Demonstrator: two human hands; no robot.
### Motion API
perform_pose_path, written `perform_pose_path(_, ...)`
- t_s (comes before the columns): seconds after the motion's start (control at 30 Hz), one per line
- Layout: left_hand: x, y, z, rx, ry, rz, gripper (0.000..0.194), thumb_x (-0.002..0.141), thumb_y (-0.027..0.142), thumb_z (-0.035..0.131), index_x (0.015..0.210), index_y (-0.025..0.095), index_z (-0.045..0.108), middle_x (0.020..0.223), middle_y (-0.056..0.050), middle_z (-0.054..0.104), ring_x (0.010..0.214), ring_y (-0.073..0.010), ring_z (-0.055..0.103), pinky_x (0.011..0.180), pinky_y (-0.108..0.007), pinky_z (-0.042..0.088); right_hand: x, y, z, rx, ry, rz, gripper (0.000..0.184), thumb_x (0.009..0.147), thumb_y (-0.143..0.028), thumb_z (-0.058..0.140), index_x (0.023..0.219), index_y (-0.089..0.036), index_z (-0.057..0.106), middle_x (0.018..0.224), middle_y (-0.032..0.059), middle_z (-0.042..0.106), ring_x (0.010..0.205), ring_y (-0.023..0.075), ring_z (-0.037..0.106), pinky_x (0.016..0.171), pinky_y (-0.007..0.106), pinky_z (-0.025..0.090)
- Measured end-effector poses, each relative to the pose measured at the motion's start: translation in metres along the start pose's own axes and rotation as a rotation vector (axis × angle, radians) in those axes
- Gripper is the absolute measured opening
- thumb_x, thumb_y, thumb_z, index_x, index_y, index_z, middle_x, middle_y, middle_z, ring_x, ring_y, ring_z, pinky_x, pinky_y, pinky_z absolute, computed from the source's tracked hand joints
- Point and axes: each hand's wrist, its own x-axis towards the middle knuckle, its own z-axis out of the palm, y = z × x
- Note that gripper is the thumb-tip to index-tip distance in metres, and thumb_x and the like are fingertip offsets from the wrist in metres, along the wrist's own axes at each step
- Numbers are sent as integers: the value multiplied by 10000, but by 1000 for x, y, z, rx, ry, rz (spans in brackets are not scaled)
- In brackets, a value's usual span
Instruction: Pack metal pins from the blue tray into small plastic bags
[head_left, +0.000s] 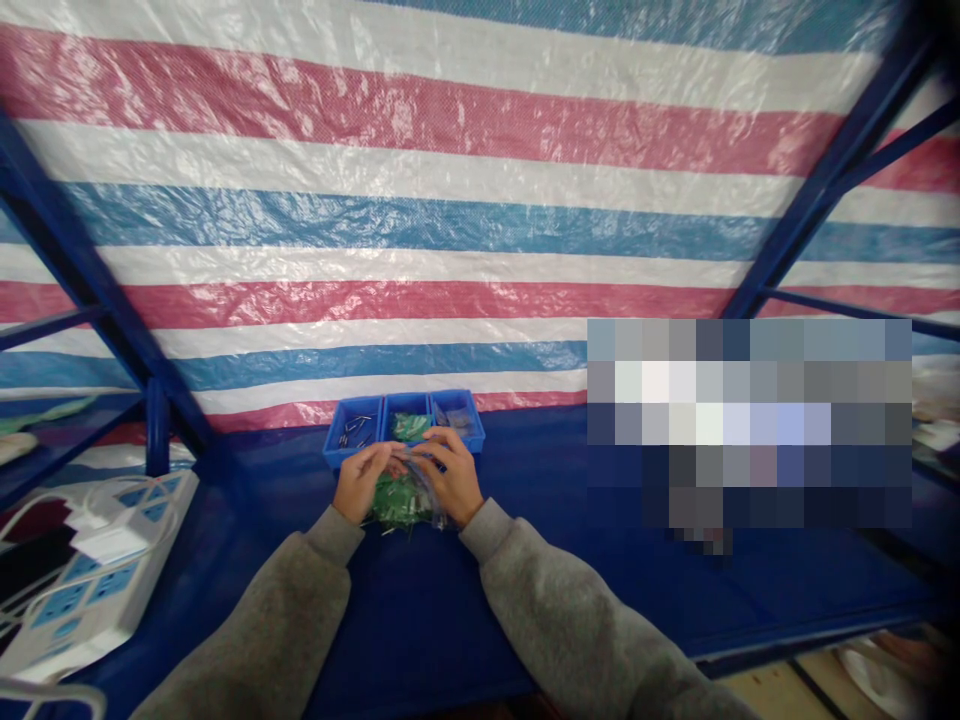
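Containers: three blue bins in a row at the rear of the blue desk, sides touching or nearly so, in front of the striped sheet. Left bin: loose, slim metallic pieces lying at various angles, bin floor visible between them. Middle bin: green-and-pale items, possibly small packets; lower part hidden by the hands. Right bin: dull grey-brown contents, too indistinct to identify.

Clear plastic bag: just in front of the bins, between and beneath the two hands. A bunched green mass shows at the bag, with pale flecks and thin strands at its lower edge; single pieces not resolved.

Grip, left hand: fingers curled, thumb and fingertips drawn together in a pinch on the bag's upper edge. Grip, right hand: fingers bent inward, nearly closed, grasping the same edge from the right. Fingertips of the two hands are close together; cannot tell whether a smaller item lies between them.

Surroundings: white power strip at far left, with a white plug and cables; pixelated patch to the right, contents unreadable.
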Motion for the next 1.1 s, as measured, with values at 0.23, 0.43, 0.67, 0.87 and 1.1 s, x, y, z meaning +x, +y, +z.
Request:
perform_pose_path(0.23, 0, -2, 1, 98, 34, 25, 221, 781, 360, 595, 866, 158, 623, 785, -40, 641, 706, -167, 616, 633, -267, 501, 0, 2, 4, 315, -56, 297, 245, 799, -321, 586, 1011, -200, 603, 677, -17, 584, 501, 109, 554, 512, 224, 465)
perform_pose_path(0.43, 0, -3, 1, 61, 40, -1, 208, 791, 351, 583, 855, 154, 598, 661, -1, 604, 601, -134, 580, 602, -249, 478, -1, 1, 5, 390, -118, 366, 223, 813, -331, 530, 990, -201, 569, 646, -29, 582, 470, 106, 540, 493, 221, 446)
perform_pose_path(0.67, 1, -8, -3, 148, 155, 9, 266, 809, 379, 549, 958, 164, 598, 767, -31, 643, 610, -144, 605, 582, -252, 492, 4, 13, 2, 158, -41, 416, 81, 657, -252, 648, 649, -172, 649, 550, -42, 508, 526, 95, 457, 512, 204, 383)
perform_pose_path(0.87, -1, -9, -2, 325, 131, 87, 239, 812, 362, 541, 931, 175, 632, 828, -40, 671, 614, -145, 622, 624, -253, 506, 11, 17, -3, 699, 162, 718, 191, 668, -316, 653, 729, -141, 603, 591, 3, 617, 437, 106, 531, 433, 219, 437)
perform_pose_path(1.1, -2, -5, -2, 377, 122, 128, 214, 834, 336, 512, 930, 181, 623, 902, -52, 661, 621, -142, 627, 629, -256, 508, 14, 14, -10, 965, 208, 726, 316, 741, -294, 620, 1024, -164, 572, 1090, 105, 644, 846, 198, 671, 734, 325, 551)
